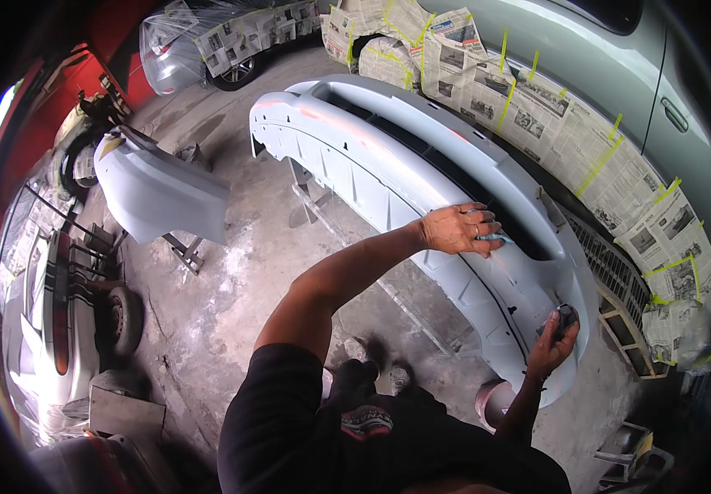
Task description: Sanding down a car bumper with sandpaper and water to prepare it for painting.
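A pale primed car bumper with pinkish patches and a long dark opening lies raised on a stand. My left hand rests on its upper surface beside the opening, fingers bent over a light blue pad that is mostly hidden under them. My right hand, lower on the bumper's near end, grips a small dark block against the surface. A pink cylindrical container is partly visible below the bumper's near end.
A primed panel stands on a support at left. Cars masked with newspaper and plastic line the right and back. Loose bumpers, a wheel, a grille and metal stands sit around the concrete floor.
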A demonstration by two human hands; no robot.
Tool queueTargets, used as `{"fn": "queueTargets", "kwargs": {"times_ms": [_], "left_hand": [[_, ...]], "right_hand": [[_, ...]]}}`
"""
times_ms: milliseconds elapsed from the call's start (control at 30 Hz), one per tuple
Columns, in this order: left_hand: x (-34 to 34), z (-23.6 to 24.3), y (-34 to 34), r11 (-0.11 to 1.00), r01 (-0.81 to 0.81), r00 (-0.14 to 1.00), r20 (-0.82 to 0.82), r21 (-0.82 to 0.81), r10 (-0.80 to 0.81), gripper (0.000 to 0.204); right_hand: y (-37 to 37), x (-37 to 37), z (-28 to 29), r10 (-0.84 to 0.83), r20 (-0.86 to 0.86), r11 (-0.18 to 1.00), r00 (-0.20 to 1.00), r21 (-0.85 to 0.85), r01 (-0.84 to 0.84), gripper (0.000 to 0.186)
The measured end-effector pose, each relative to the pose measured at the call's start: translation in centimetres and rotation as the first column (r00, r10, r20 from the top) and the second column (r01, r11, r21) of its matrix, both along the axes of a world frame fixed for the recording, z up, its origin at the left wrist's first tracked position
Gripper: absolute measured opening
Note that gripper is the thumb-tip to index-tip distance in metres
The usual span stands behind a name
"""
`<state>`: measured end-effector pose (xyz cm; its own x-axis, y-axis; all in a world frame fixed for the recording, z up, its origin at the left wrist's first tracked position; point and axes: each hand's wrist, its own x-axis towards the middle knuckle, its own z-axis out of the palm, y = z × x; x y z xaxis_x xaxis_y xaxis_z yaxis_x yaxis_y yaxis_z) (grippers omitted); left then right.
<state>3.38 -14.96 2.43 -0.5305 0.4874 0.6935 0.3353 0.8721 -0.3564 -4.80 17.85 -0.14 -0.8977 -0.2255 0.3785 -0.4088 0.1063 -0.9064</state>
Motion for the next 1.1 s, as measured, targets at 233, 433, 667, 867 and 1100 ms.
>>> {"fn": "queueTargets", "kwargs": {"times_ms": [233, 433, 667, 867, 1100], "left_hand": [[7.8, 2.0, -18.6, 0.935, -0.353, 0.932, 0.105, 0.039, 0.348, 0.033], [11.6, 2.1, -31.5, 0.901, -0.386, 0.912, 0.226, 0.198, 0.341, 0.025], [10.1, 6.1, -32.3, 0.913, -0.241, 0.884, 0.463, 0.330, 0.066, 0.042], [7.0, 8.7, -36.1, 0.950, -0.195, 0.669, 0.741, 0.243, -0.052, 0.045], [2.7, 9.6, -32.7, 0.872, 0.176, 0.694, 0.571, 0.457, -0.439, 0.034]], "right_hand": [[-7.2, 2.2, 1.6, -0.017, -0.034, 0.993, 0.999, -0.114, 0.013, 0.030], [-18.5, 7.8, 1.9, -0.303, -0.130, 0.930, 0.944, -0.258, 0.263, 0.035], [-23.9, 11.5, -2.3, -0.710, 0.048, 0.702, 0.702, -0.021, 0.712, 0.053], [-29.4, 16.3, -2.6, -0.758, 0.245, 0.613, 0.605, -0.050, 0.788, 0.074], [-39.5, 17.1, -2.0, -0.815, 0.239, 0.458, 0.528, -0.293, 0.840, 0.038]]}}
